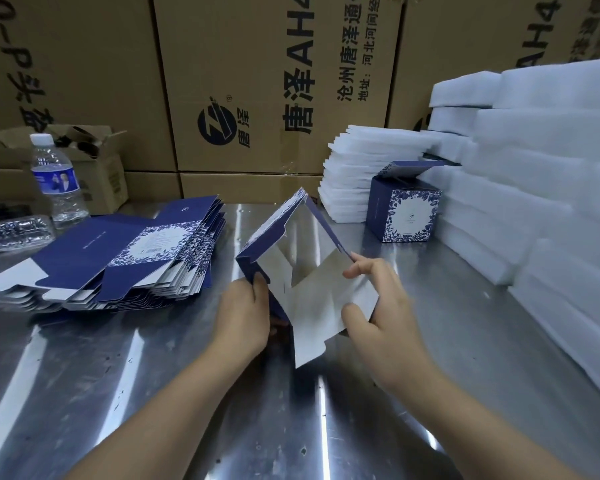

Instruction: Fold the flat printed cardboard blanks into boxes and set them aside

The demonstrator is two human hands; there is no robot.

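Both hands gripping half-opened blank point(302, 265), flat stack point(118, 258) left, folded box point(404, 213) right

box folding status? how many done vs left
Done: one folded blue floral-print cardboard box stands by the white foam stacks, top flap still up. In hand: a half-opened blue blank, left hand on its left edge, right hand working the white bottom flaps. Left: a thick fanned pile of flat blue printed blanks on the steel table; too many to count.
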